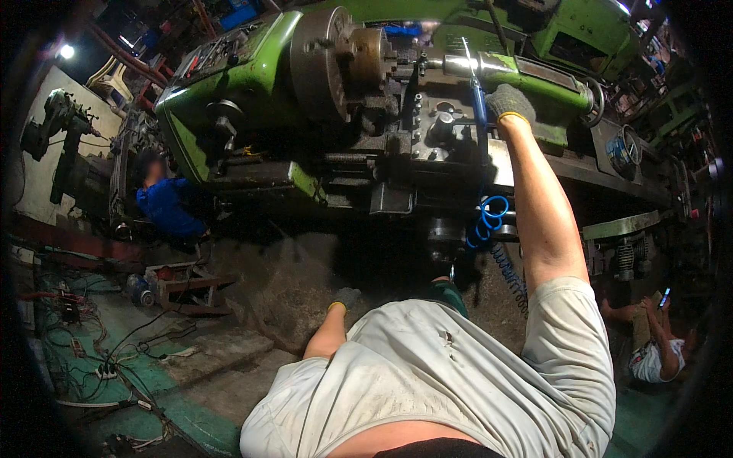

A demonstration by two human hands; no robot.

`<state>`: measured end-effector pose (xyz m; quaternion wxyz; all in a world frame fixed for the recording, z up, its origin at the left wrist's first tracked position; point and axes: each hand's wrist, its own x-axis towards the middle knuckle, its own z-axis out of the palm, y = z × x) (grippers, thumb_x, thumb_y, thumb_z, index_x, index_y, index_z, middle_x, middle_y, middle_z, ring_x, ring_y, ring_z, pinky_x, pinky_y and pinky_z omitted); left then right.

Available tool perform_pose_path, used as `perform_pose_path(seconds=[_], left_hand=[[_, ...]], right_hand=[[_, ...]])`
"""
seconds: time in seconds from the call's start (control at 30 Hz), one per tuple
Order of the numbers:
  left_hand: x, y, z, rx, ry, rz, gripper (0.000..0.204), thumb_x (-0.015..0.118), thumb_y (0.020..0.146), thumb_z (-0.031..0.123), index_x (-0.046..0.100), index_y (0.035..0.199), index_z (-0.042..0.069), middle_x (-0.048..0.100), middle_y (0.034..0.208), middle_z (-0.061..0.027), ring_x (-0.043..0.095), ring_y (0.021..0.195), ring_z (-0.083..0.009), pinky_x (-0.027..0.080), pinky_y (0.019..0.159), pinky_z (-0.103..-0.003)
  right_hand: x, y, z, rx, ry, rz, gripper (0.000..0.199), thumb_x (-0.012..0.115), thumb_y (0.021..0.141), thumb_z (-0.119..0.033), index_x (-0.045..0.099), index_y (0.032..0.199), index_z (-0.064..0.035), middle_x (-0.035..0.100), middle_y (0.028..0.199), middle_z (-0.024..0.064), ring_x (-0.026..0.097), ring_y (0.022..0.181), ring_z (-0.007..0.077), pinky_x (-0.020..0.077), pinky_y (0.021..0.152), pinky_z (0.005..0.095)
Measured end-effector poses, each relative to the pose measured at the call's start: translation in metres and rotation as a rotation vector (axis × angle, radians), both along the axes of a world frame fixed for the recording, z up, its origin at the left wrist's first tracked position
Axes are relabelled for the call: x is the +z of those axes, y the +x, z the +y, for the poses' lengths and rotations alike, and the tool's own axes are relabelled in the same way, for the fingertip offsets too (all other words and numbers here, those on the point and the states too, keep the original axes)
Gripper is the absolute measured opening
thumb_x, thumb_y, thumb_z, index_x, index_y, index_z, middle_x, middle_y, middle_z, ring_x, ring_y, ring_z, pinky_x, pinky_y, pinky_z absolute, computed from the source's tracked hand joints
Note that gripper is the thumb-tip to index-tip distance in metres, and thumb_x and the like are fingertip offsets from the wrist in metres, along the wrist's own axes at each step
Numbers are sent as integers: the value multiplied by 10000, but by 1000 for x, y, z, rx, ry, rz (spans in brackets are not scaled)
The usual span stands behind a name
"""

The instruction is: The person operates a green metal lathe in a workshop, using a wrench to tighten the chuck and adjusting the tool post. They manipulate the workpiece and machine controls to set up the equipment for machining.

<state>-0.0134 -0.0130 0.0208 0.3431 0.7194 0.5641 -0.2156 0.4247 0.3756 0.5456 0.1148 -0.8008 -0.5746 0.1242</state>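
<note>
My right hand (510, 104), in a grey knit glove with a yellow cuff, reaches over the carriage of a green lathe (267, 57). Its fingers close at a blue air blow gun (479, 107), whose thin nozzle points away past the tailstock (500, 69). From the gun a blue air hose (492, 217) hangs down in loops and a coil. On the left, the big chuck (314, 65) carries a brownish round metal workpiece (368, 59). My left hand (347, 296), gloved too, hangs low over the floor, away from the machine; its fingers are too dark to make out.
A person in blue (164, 202) crouches beside the headstock at left. Another person (658, 351) sits at right with a phone (664, 297). Tangled cables (107, 370) lie on the floor at left, near a rusty metal frame (187, 288). The tailstock handwheel (595, 101) sticks out at right.
</note>
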Motion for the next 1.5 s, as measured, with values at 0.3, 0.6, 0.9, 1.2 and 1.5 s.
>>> perform_pose_path(seconds=[0.3,0.6,0.9,1.2,1.5], left_hand=[[1,4,-2,18,11,34,364,516,971,320,739,1175,117,686,1276,-219,670,1173,-411,534,989,-542],[-21,-4,-8,87,24,14,354,524,969,317,742,1160,114,685,1285,-211,669,1183,-402,533,997,-538],[0,31,4,639,-157,-4,443,534,966,405,736,1191,81,652,1343,-226,618,1257,-411,498,1047,-516],[20,62,51,569,-63,-95,561,525,949,498,705,1246,58,637,1354,-240,593,1276,-423,475,1064,-509],[15,95,57,794,420,-27,455,549,945,441,717,1243,140,662,1313,-227,615,1238,-402,481,1065,-507]], right_hand=[[-4,-1,0,-20,24,8,456,668,855,-449,788,1057,-58,730,1140,244,708,1081,417,551,923,490],[-12,6,9,-23,24,-10,458,675,845,-441,784,1069,-57,723,1158,244,700,1104,416,547,937,501],[-7,3,3,41,27,-104,460,641,882,-445,775,1083,-54,712,1161,253,692,1106,427,544,946,508],[-5,-2,3,109,-14,-132,417,630,897,-407,778,1124,-91,726,1186,205,700,1115,398,559,935,489],[-11,3,13,139,15,-54,358,622,876,-324,788,1089,-88,720,1211,199,695,1133,396,557,943,487]])
